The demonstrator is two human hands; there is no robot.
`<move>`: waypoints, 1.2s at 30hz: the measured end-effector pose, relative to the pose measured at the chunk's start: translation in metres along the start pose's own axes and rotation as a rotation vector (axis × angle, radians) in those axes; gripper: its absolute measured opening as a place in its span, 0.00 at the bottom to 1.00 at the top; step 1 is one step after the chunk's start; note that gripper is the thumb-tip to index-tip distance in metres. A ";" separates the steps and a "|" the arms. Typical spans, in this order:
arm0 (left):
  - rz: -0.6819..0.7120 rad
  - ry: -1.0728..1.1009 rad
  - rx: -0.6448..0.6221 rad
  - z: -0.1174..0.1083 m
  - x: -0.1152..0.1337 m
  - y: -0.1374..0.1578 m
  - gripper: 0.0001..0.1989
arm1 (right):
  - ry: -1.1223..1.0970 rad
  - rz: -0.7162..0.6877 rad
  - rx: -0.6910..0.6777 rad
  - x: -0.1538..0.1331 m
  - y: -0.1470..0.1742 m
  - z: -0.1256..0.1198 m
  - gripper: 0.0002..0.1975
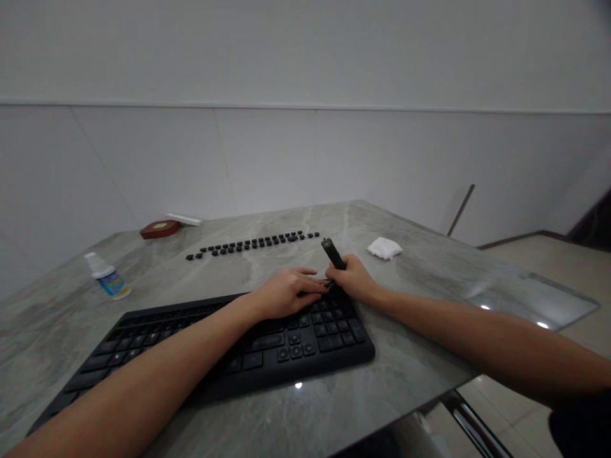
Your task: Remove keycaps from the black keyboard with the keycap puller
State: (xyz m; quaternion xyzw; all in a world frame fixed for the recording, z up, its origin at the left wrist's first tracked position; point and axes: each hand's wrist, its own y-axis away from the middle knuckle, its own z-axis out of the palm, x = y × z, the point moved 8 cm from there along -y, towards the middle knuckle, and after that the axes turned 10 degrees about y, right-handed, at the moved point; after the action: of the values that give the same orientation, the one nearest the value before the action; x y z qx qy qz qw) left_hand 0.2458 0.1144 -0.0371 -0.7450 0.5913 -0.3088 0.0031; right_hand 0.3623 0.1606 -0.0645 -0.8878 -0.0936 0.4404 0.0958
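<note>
A black keyboard point(296, 366) lies at an angle across the table in front of me, some of its upper rows looking bare. My right hand point(353, 280) is closed around a black-handled keycap puller point(334, 254), tilted with its thin metal end down at the keyboard's top right corner. Palm down over the keyboard, my left hand point(289, 292) has its fingers stretched toward that metal end. Its fingertips are beside or touching the puller's tip; I cannot tell which. Beyond the keyboard, loose black keycaps point(260, 243) stand in rows.
On the grey marbled table point(267, 416), a white-capped spray bottle point(109, 278) lies tilted at the left. A red-brown box point(160, 229) and a white flat item point(184, 219) are at the back left. A folded white cloth point(384, 247) lies to the right, near the table's right edge.
</note>
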 end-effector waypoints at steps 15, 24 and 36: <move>-0.013 0.005 0.248 -0.020 -0.010 0.007 0.09 | 0.236 -0.327 0.081 -0.027 0.008 -0.010 0.16; 0.073 -0.067 0.271 -0.021 -0.003 0.006 0.07 | 0.335 -0.573 0.157 -0.044 0.018 -0.013 0.18; -0.087 0.067 0.343 -0.029 -0.011 0.009 0.07 | 0.379 -0.586 0.144 -0.040 0.016 -0.011 0.16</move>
State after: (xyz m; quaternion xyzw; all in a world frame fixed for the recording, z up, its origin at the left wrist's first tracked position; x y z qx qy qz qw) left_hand 0.2238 0.1322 -0.0223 -0.7475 0.4971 -0.4298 0.0972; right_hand 0.3482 0.1346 -0.0312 -0.8802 -0.2933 0.2271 0.2961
